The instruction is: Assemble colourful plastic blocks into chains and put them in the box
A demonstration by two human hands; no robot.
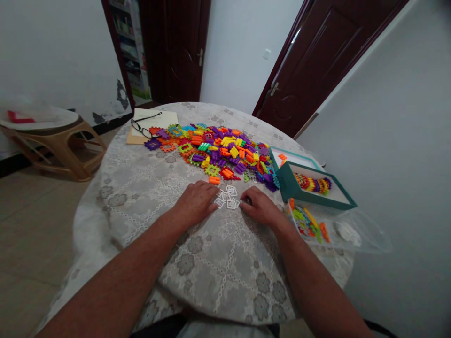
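White lattice pieces (227, 197) lie mid-counter between both hands: left hand (195, 202) flat, grip loose, fingertips touching them; right hand (259, 206) curled beside them, holding nothing visible. Sliding fingers could scatter them into the coloured pile (218, 152).

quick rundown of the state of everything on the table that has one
left hand: palm down, fingertips at the white pieces
right hand: palm down, touching the white pieces
white pieces: loose, flat between the hands
coloured pieces: loose heap
teal box: open, a coloured chain inside
glasses: unfolded, on the paper
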